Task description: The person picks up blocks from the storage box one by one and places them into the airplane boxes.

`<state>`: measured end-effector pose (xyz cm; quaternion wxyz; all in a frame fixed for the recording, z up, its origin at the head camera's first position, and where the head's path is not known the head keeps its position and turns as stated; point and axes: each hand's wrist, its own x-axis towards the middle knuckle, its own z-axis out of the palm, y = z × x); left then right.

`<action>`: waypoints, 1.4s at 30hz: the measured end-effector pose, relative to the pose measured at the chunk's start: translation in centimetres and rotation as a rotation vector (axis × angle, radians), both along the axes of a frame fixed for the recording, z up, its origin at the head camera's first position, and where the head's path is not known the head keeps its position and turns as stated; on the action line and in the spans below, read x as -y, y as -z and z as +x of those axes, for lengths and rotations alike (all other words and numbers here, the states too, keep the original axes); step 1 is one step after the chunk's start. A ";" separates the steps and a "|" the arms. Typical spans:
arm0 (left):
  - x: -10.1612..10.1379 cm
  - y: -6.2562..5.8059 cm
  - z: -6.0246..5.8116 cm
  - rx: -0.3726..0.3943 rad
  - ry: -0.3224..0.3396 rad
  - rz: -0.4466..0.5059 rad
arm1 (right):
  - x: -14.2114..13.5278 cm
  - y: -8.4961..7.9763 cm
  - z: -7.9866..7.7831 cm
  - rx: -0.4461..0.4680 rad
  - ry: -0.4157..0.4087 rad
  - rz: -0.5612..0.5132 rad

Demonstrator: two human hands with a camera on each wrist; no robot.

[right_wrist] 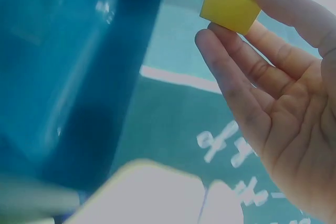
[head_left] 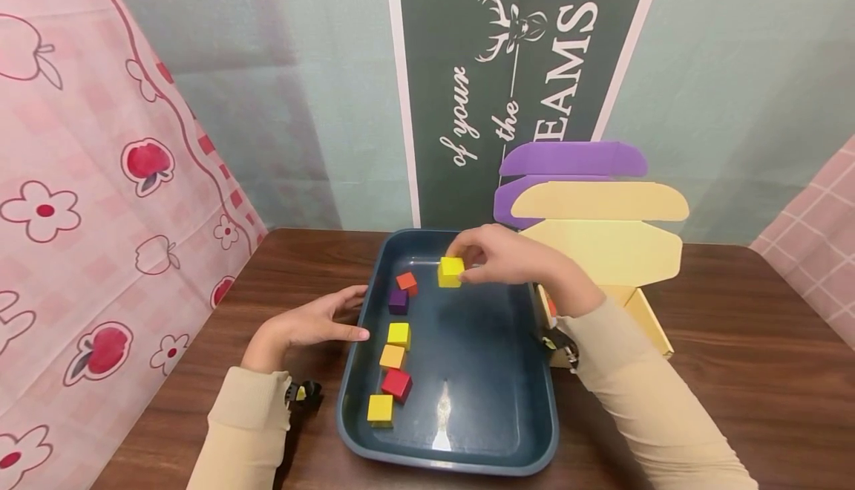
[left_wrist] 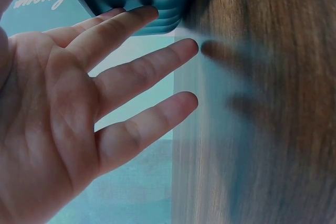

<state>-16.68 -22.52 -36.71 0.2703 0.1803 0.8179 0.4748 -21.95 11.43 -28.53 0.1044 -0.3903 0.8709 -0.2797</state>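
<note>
My right hand (head_left: 504, 252) pinches a yellow cube (head_left: 450, 272) between thumb and fingers, over the far part of a dark blue tray (head_left: 481, 356). The right wrist view shows the same yellow cube (right_wrist: 233, 1) at the fingertips. Down the tray's left side lie an orange-red cube (head_left: 406, 283), a purple cube (head_left: 398, 301), a yellow cube (head_left: 398, 335), a light orange cube (head_left: 392, 358), a red cube (head_left: 397, 385) and another yellow cube (head_left: 381, 410). With fingers spread and fairly straight, my left hand (head_left: 310, 325) rests at the tray's left outer wall.
Right of the tray stands an open pale yellow box (head_left: 604, 245), its lid raised, partly hidden by my right forearm. Behind it shows a purple box lid (head_left: 574, 157). All stand on a dark wooden table (head_left: 721, 341), with a printed cloth (head_left: 300, 104) hanging behind.
</note>
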 end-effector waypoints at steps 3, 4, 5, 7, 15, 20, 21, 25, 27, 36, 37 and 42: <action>0.0 0.0 0.0 0.003 0.002 0.003 | -1.6 -0.2 0.6 -0.021 0.030 -0.011; 0.0 0.0 0.1 0.005 0.003 0.006 | -2.1 -0.2 0.7 -0.029 0.039 -0.014; 0.0 0.0 0.1 0.007 0.003 0.008 | -2.6 -0.2 0.9 -0.034 0.045 -0.021; 0.0 0.0 0.1 0.009 0.003 0.011 | -3.7 -0.1 1.3 -0.044 0.061 -0.036; 0.0 0.2 0.1 0.018 -0.008 0.011 | -8.7 0.5 3.7 -0.113 0.169 -0.095; 0.0 0.4 0.1 0.024 -0.019 0.021 | -11.6 1.7 4.6 -0.131 0.226 -0.097; 0.0 0.5 0.1 0.027 -0.019 0.023 | -12.1 2.0 4.7 -0.133 0.238 -0.092; 0.0 0.6 0.2 0.034 -0.020 0.029 | -13.8 3.1 5.0 -0.132 0.294 -0.050; 0.0 0.6 0.2 0.035 -0.020 0.029 | -14.3 3.5 5.0 -0.134 0.317 -0.015; 0.0 0.4 -0.1 0.003 0.012 0.050 | -14.9 4.6 4.4 -0.155 0.360 0.112; 0.0 0.3 -0.2 0.000 0.018 0.051 | -14.8 4.8 4.3 -0.145 0.361 0.121; 0.1 0.4 -0.3 -0.005 0.027 0.046 | -14.5 5.7 4.0 -0.101 0.368 0.145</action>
